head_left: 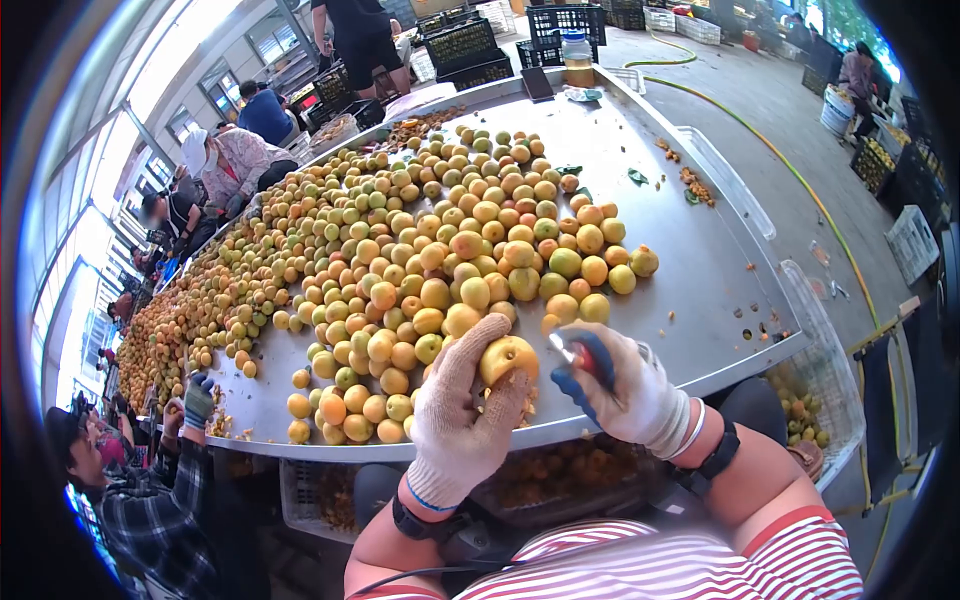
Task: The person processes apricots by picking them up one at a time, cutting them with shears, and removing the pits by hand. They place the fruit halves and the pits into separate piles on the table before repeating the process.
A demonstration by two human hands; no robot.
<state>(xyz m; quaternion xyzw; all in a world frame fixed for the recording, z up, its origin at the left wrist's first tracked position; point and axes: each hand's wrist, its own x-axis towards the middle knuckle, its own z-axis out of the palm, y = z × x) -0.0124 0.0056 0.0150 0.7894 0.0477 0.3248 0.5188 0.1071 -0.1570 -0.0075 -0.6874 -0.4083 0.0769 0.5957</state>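
Observation:
My left hand (468, 405), in a pale knitted glove, is closed around a yellow apricot (507, 358), gripped between thumb and fingers above the table's near edge. My right hand (625, 385) wears a white glove with blue fingertips. It is closed on a small red-handled tool (590, 358), whose shiny metal end points toward the apricot, slightly apart from it. Blur hides the exact shape of that metal end. A large heap of yellow, orange and green apricots (440, 292) lies just beyond both hands on the metal table (690, 290).
Below the near edge, a crate of orange pieces (570, 475) sits before me; a white crate with green fruit (800, 415) stands right. A co-worker in plaid (165, 510) works at left. A jar (577, 60) stands at the far corner. A yellow hose (790, 165) crosses the floor.

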